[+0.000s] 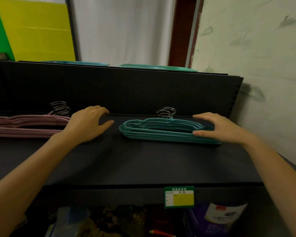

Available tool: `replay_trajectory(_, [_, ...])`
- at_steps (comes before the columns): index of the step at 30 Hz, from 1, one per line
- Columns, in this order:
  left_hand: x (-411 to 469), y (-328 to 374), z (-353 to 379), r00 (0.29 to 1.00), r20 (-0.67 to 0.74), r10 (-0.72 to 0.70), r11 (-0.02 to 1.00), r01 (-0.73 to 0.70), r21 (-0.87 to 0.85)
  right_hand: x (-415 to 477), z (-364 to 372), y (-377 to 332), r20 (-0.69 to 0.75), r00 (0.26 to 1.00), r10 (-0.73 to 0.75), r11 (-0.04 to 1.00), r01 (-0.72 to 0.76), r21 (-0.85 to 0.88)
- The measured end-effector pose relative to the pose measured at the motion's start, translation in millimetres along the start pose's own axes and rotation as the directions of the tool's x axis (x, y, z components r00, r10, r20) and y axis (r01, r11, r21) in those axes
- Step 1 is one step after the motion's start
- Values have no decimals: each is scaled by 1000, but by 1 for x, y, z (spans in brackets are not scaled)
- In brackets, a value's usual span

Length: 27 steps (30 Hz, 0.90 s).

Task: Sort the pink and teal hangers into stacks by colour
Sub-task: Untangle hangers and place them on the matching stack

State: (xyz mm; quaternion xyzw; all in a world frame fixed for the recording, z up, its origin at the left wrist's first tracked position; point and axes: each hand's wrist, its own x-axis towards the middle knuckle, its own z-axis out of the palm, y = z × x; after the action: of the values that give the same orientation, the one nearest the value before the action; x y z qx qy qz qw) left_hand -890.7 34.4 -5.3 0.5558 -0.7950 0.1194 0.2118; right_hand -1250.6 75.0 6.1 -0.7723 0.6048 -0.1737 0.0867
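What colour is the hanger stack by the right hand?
Teal. The hanger stack shows best in the head view.

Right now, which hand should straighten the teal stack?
Right: the right hand spans the end of the teal stack, thumb in front, fingers behind; the left hand is by the pink stack.

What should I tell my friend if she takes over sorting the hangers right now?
Left hand: open, holds nothing, at the right end of the pink hangers.
Right hand: open, fingers and thumb spread round the right end of the teal hangers.
Things: the pink stack lies on the left of the dark shelf, with the teal stack to its right, apart.
Done: each colour is in its own stack, and no loose hanger shows.
Left: probably only tidying the teal stack.
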Motion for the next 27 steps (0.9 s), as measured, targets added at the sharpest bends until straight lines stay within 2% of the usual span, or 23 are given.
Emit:
replay_trajectory(7, [-38,-32,-18,989,-95,-110,993,115,40,42,18,-84,22,964,-267,963,267,-21])
replay_trajectory(14, [-112,-91,-52,942,-171,-290,948,307,87,78,57,-185,123,870,-477,873,485,-42])
replay_trajectory(21, [-182,-159,-83,875,-164,-456,871,477,120,93,101,-294,164,780,-604,789,614,-10])
replay_trajectory(27, [-246,-231,-115,860,-129,-493,843,509,172,94,144,-388,189,744,-641,762,647,41])
